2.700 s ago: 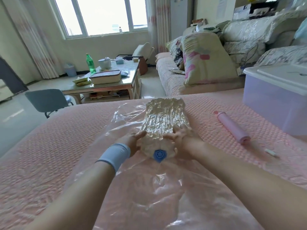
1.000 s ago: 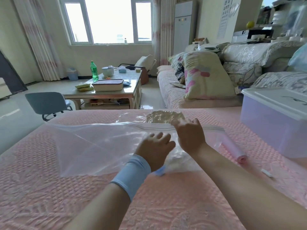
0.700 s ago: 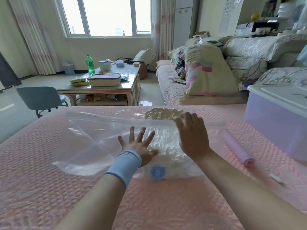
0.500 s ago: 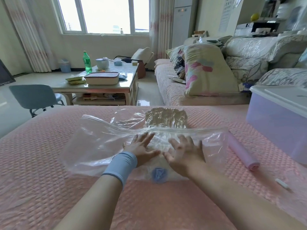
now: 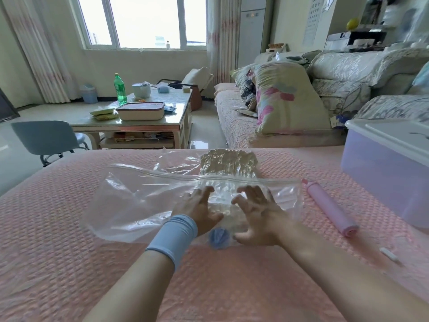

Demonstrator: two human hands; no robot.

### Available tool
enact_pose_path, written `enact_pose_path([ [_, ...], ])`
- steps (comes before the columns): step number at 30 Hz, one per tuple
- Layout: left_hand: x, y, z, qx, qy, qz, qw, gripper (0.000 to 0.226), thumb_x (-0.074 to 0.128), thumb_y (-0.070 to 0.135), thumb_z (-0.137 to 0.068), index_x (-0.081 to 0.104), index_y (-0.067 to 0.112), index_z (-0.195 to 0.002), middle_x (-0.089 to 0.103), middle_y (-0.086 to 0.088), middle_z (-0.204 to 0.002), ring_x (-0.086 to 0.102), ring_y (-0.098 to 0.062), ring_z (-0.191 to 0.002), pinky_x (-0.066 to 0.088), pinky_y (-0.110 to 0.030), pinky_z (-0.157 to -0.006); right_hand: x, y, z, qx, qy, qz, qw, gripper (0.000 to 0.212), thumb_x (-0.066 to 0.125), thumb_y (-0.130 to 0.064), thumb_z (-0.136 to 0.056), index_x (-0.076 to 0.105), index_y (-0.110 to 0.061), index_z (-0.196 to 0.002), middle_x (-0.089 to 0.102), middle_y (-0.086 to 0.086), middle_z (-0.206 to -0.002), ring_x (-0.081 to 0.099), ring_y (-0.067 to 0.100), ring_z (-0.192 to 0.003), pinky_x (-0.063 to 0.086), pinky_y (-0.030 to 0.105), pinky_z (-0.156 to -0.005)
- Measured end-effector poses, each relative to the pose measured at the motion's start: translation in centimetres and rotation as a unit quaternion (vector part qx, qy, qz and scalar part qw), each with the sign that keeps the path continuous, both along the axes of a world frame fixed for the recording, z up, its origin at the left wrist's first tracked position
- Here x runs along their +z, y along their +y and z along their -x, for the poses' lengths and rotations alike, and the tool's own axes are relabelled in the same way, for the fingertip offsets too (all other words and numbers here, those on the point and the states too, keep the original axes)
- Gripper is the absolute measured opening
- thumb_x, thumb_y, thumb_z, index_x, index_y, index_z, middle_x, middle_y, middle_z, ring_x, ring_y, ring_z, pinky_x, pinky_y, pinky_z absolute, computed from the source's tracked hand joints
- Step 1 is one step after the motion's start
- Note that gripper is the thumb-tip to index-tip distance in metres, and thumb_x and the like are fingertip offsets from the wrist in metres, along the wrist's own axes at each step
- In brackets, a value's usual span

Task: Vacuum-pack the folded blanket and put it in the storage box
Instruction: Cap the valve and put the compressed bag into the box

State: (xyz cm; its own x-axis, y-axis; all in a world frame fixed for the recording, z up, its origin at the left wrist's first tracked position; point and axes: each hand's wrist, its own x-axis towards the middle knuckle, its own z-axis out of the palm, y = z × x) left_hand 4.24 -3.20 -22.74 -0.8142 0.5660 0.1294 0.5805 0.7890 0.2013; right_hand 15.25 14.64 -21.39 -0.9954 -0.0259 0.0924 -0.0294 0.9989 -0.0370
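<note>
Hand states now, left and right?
Left hand: open, resting on the vacuum bag.
Right hand: open, fingers bent, tips on the bag, gripping nothing.

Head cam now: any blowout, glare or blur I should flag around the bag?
Head view: the window is blown out to white; the clear vacuum bag carries pale sheen, its folds hard to trace; the left hand, right hand and blue valve look slightly smeared; the curtain at the left edge leans, wide-angle bending.

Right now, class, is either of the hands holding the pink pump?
No, the pink pump lies untouched on the bedcover, right of the vacuum bag.
</note>
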Motion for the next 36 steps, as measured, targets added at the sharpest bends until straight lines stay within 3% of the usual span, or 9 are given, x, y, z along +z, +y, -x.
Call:
enact_pose_path([
  [3,-0.1,0.3,-0.5,-0.008,-0.068,-0.038,0.997,0.062,0.063,0.062,-0.075,0.033,0.029,-0.118,0.054,-0.006,-0.121,0.051,-0.023,-0.1,0.048,-0.038,-0.089,0.0,-0.5,-0.9,-0.035,-0.075,-0.093,0.992,0.103,0.065,-0.063,-0.074,0.009,-0.029,-0.154,0.011,0.002,-0.155,0.011,0.027,-0.146,0.016,0.058,-0.117],
  [6,-0.2,0.3,-1.3,-0.021,-0.077,0.008,0.997,0.071,0.064,0.062,-0.077,0.037,0.026,-0.131,0.034,-0.009,-0.147,0.033,-0.028,-0.133,0.033,-0.045,-0.11,0.6,-0.9,-1.1,-0.055,-0.16,-0.15,0.974,0.128,0.078,-0.052,-0.072,-0.014,-0.026,-0.157,-0.006,0.004,-0.164,0.0,0.03,-0.152,0.013,0.059,-0.119],
  [8,0.4,0.0,-2.1,-0.007,-0.015,0.075,0.997,0.08,0.055,0.07,-0.077,0.031,0.03,-0.143,0.008,0.0,-0.159,0.008,-0.026,-0.145,0.018,-0.05,-0.115,1.3,-0.8,-1.1,-0.046,-0.142,-0.144,0.978,0.116,0.079,-0.033,-0.079,-0.006,-0.025,-0.158,0.007,0.007,-0.163,0.014,0.028,-0.148,0.028,0.047,-0.116],
  [13,1.4,0.2,-4.9,0.023,-0.028,0.161,0.986,0.115,0.053,0.084,-0.062,0.007,0.032,-0.153,0.013,0.0,-0.148,0.015,-0.031,-0.134,0.033,-0.049,-0.107,2.8,-1.7,-1.3,-0.045,-0.109,-0.132,0.984,0.086,0.069,-0.012,-0.087,0.017,-0.021,-0.155,0.029,0.007,-0.153,0.032,0.03,-0.14,0.044,0.042,-0.105],
  [22,2.8,0.5,-7.6,0.03,0.045,0.004,0.999,0.112,0.048,0.089,-0.044,0.006,0.047,-0.138,0.037,-0.001,-0.126,0.046,-0.029,-0.109,0.044,-0.043,-0.091,8.5,-3.1,-3.2,0.059,0.048,-0.182,0.98,0.064,0.073,-0.049,-0.075,0.051,-0.022,-0.129,0.06,-0.001,-0.115,0.059,0.022,-0.105,0.042,0.034,-0.075],
  [25,3.3,1.0,-8.2,0.002,0.068,-0.019,0.998,0.095,0.054,0.074,-0.057,0.014,0.042,-0.137,0.047,-0.004,-0.122,0.054,-0.032,-0.103,0.048,-0.039,-0.082,8.7,-2.0,-4.3,0.053,0.091,-0.14,0.985,0.071,0.069,-0.055,-0.075,0.047,-0.029,-0.137,0.06,-0.005,-0.129,0.057,0.02,-0.118,0.046,0.036,-0.09],
  [28,3.5,1.0,-8.2,0.015,0.029,-0.051,0.998,0.089,0.056,0.07,-0.062,0.017,0.041,-0.136,0.047,-0.005,-0.119,0.059,-0.033,-0.102,0.05,-0.038,-0.082,8.4,-1.2,-5.5,-0.014,0.22,-0.156,0.963,0.097,0.068,-0.056,-0.066,0.032,-0.029,-0.153,0.031,0.007,-0.16,0.026,0.028,-0.149,0.016,0.062,-0.117],
  [32,4.1,0.3,-7.7,0.057,-0.07,-0.191,0.977,0.076,0.058,0.07,-0.066,0.028,0.044,-0.131,0.058,-0.004,-0.119,0.061,-0.033,-0.101,0.05,-0.038,-0.084,7.5,-2.2,-6.4,-0.187,0.439,0.137,0.868,0.134,0.068,-0.083,-0.055,0.008,-0.024,-0.16,0.008,0.014,-0.165,0.011,0.033,-0.152,0.01,0.058,-0.114],
  [36,5.1,-1.8,-7.4,0.032,-0.179,-0.309,0.933,0.056,0.061,0.073,-0.056,0.037,0.061,-0.106,0.064,0.016,-0.103,0.06,-0.008,-0.085,0.046,-0.027,-0.07,5.7,-2.9,-5.8,-0.148,0.264,0.533,0.79,0.135,0.077,-0.082,-0.048,0.013,-0.029,-0.155,0.032,0.002,-0.153,0.04,0.005,-0.136,0.034,0.026,-0.104],
])
